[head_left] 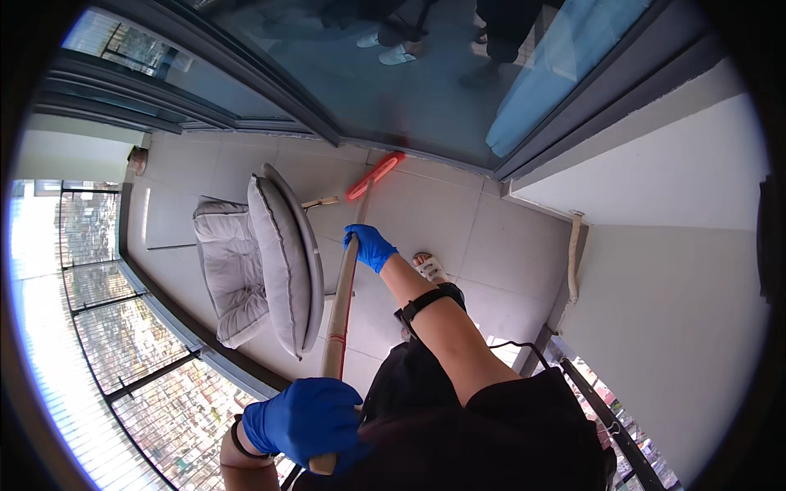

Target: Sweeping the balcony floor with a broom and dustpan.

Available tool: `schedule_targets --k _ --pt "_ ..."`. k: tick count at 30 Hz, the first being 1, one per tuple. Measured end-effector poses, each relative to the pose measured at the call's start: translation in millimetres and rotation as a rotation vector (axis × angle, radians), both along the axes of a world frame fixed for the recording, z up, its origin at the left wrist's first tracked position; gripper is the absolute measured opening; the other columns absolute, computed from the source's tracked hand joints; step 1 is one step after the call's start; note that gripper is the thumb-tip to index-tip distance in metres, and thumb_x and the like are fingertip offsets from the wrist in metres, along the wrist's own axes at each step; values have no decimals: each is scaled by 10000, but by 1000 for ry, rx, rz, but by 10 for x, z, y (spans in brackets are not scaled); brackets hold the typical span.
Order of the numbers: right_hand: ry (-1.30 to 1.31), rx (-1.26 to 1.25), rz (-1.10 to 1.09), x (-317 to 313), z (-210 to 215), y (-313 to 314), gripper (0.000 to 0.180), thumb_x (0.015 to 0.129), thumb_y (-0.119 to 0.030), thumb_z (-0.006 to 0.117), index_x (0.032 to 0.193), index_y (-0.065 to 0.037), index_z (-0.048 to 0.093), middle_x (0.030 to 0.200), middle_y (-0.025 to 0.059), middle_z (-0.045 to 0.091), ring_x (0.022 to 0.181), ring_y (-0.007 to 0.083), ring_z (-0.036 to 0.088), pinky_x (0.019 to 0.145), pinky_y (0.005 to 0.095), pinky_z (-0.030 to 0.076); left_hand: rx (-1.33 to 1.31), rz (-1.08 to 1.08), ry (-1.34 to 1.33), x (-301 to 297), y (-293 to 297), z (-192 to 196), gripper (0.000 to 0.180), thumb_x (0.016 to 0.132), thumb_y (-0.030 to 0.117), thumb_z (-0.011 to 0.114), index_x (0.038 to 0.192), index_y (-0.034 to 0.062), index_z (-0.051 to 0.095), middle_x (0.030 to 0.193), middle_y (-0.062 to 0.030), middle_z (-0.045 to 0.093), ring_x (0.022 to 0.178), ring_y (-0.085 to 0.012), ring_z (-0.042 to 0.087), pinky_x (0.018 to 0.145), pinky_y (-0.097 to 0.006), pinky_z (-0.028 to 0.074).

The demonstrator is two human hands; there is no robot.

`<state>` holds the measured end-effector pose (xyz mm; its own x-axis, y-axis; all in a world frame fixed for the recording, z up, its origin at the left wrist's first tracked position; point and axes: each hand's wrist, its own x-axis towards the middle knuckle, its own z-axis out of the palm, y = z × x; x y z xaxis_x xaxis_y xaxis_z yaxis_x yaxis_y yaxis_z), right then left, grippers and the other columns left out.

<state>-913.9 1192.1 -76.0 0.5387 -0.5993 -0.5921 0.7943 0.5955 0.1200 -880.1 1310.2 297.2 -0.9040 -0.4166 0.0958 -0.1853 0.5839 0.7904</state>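
A long pale-handled broom [337, 331] slants away from me, and its narrow red head [378, 174] rests on the floor tiles by the glass door's bottom frame. Motion blurs the head, so its bristles cannot be made out. Near the handle's top end, my left hand [303, 419] in a blue glove is closed around it, close to my body. Farther down the shaft my right hand [372, 245], also blue-gloved, is wrapped round it with the arm stretched forward. Just left of the shaft stands a grey cushioned chair [282, 262].
A dark-framed glass door [393, 90] spans the far side. Railing bars [123, 303] run along the left. At the right, a pale pipe [575, 258] stands against the white wall [663, 295]. A small brownish object [139, 159] sits in the far left corner. My sandalled foot [429, 267] is on the tiles.
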Motion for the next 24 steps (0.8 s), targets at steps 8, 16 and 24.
schedule_targets --k 8,16,24 --pt "96 168 -80 205 -46 2039 64 697 -3 473 682 -2 411 537 73 421 476 174 454 459 279 413 60 -124 109 592 1167 88 145 553 125 627 513 87 494 528 -39 503 523 -175 549 521 -259 459" --pt "112 211 -78 -171 905 2886 47 697 24 430 683 9 387 613 119 439 544 227 484 519 318 466 426 843 646 713 2083 497 172 647 227 527 533 100 508 575 -44 538 473 -89 531 495 -236 452" --pt "-99 18 -497 -1727 -343 2175 168 689 -66 496 593 -72 359 473 46 429 408 135 443 398 221 383 -136 -459 93 -974 1910 -543 205 583 139 606 537 105 409 526 -17 418 484 -156 442 430 -250 366"
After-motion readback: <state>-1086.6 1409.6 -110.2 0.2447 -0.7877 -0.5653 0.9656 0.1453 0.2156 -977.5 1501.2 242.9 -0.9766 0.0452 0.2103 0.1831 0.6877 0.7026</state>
